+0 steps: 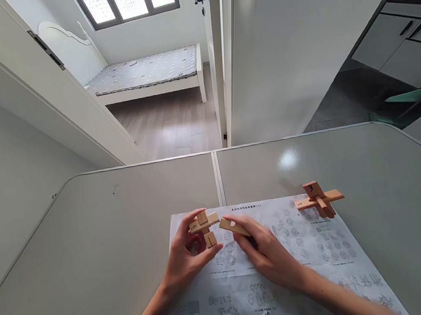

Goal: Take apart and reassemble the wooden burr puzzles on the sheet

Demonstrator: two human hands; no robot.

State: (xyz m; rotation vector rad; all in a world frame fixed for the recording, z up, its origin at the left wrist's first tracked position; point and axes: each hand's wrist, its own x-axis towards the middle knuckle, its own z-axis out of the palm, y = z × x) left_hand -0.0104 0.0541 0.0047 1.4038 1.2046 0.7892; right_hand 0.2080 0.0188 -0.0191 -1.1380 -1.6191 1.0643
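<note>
Pale wooden interlocked blocks with black marks [204, 225] sit pinched in the half-curled left hand [186, 251], between fingers and thumb; just beside them, at three o'clock, the right hand [267, 248] has thumb and fingers closed on a pale rectangular wooden stick [232, 225]. Beneath both spreads a white printed paper sheet [292, 304]; at the right hand's two o'clock rests a reddish-brown wooden cross-shaped assembly [311, 189]

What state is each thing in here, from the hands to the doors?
Left hand: gripping the pale wooden cluster.
Pale wooden cluster: pieces crossing, held above the printed sheet.
Right hand: pinching the pale wooden stick.
Pale wooden stick: tilted, beside the cluster.
Reddish wooden cross: joined, untouched.
Printed sheet: spread open.
Bedroom door: open.
Cabinet doors: shut.
</note>
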